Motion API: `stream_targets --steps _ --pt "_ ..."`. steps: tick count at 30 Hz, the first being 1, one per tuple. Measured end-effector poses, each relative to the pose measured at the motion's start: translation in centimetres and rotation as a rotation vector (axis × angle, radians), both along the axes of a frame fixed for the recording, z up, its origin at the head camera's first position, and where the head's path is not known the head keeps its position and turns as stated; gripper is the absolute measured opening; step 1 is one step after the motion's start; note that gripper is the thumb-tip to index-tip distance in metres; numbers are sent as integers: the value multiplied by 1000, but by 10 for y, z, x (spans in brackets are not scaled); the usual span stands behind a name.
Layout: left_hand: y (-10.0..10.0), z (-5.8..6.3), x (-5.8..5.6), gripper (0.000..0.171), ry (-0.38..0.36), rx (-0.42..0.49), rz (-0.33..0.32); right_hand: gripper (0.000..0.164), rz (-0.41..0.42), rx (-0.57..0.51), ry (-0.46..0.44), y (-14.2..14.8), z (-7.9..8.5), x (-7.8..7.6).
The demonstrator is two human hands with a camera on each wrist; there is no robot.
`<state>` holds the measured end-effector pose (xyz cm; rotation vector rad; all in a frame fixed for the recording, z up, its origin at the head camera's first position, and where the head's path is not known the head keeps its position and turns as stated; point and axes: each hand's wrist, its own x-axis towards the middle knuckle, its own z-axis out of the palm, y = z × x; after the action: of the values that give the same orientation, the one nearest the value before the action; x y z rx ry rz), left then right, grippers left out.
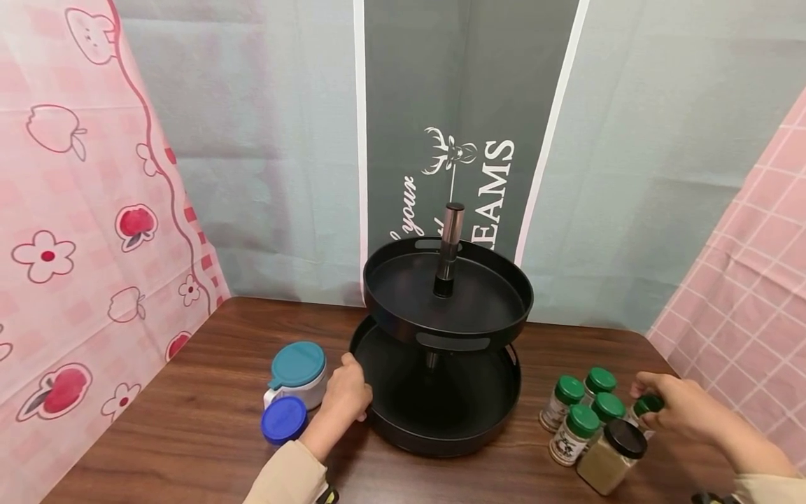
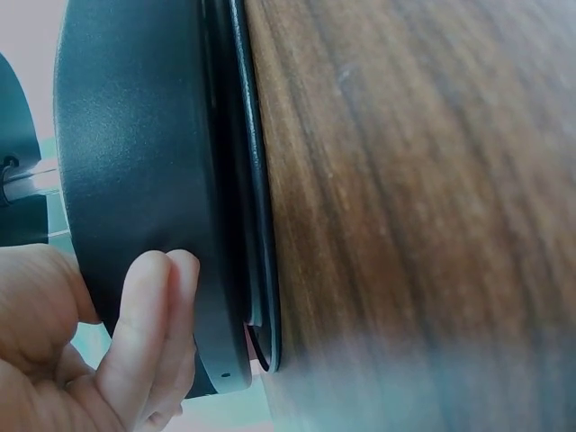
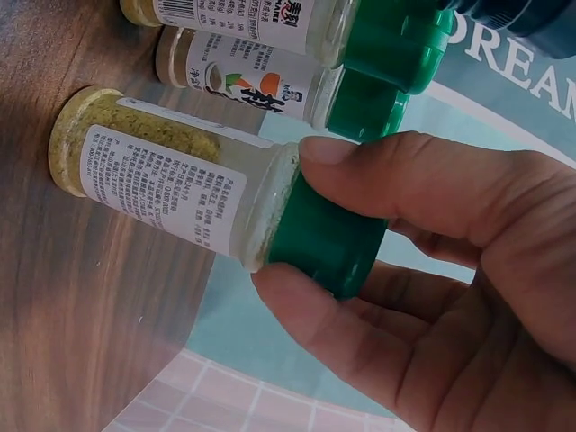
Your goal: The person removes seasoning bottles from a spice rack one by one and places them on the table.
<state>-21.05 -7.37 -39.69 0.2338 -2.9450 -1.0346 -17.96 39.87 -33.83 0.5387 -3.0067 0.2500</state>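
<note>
A black two-tier round tray [image 1: 434, 448] with a metal post stands in the middle of the table. My left hand [image 1: 348, 392] pinches the left wall of its lower tier; in the left wrist view two fingers [image 2: 148, 324] press the outer wall, and the thumb goes over the rim. On the right, my right hand [image 1: 683, 409] holds a spice jar [image 3: 166, 171] by its green lid, thumb on one side and fingers on the other. This jar has a white label and yellowish-green contents. Its base is close to the tabletop.
Several green-lidded spice jars [image 1: 569, 434] and a black-lidded square jar [image 1: 607, 455] cluster beside the right hand. Left of the tray are a teal-lidded container [image 1: 299, 364] with a white handle and a blue-lidded container [image 1: 285, 420]. Fabric curtains [image 1: 283, 175] hang behind the wooden table [image 1: 189, 420].
</note>
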Motion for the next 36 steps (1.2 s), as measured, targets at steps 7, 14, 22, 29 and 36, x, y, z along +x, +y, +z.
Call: stream_targets --steps 7,14,22,29,36 --pt "1 0 1 49 7 3 -9 35 -15 -17 -5 1 0 3" --pt "2 0 0 49 5 0 -8 34 -31 -25 -18 2 0 3" --pt "-1 -1 -1 52 17 -5 -18 33 -13 -30 10 1 -3 5" --pt "-8 1 1 51 51 -22 -51 31 -9 -65 26 -2 2 10" --pt "-12 9 8 49 82 -5 -106 35 17 -86 148 -16 12 16"
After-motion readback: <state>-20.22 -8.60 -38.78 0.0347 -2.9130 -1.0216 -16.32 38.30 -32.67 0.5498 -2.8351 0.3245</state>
